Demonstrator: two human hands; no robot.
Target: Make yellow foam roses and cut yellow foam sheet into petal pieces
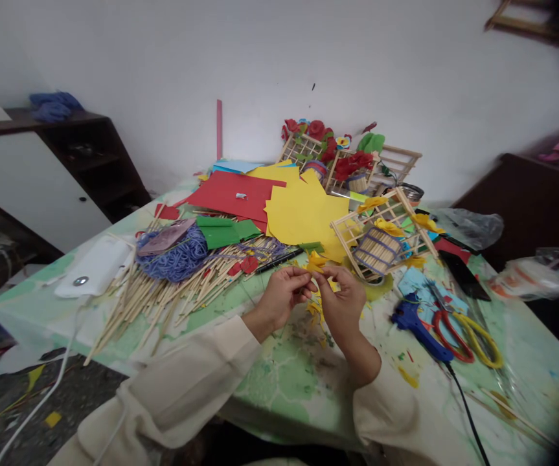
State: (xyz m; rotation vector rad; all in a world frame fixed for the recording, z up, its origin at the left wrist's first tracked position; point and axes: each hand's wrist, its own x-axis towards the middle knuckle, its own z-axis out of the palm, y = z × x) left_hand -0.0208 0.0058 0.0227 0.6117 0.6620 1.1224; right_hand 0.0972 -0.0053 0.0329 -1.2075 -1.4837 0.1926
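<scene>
Closest in, the cream sleeves [186, 382] reach over the edge of the cloth-covered tabletop [279, 382]. Beyond the cuffs, the left hand [278, 301] and the right hand [344, 301] meet at their fingertips, both drawn into a narrow pinch on a small yellow paper piece [316, 260], which peeks out just above the fingers at the middle of the tabletop. Yellow scraps [314, 313] lie scattered beneath and between the hands.

To the right lie a blue glue gun [422, 327] and scissors [458, 318] with red and yellow handles, near light-blue paper bits and a dark phone-like slab [464, 275]. To the left, loose thin sticks [148, 310] fan out under a ball of purple-blue yarn [172, 255], beside a white device [92, 268].

Past the right hand, a tilted stick frame [350, 251] bears yellow flowers and a yarn-bound bundle [377, 251]. Farther back spread green paper [228, 232], yellow sheets [303, 217] and red sheets [240, 194]. Behind these, more frames carrying red flowers [352, 165] stand near the pale wall [186, 65].
</scene>
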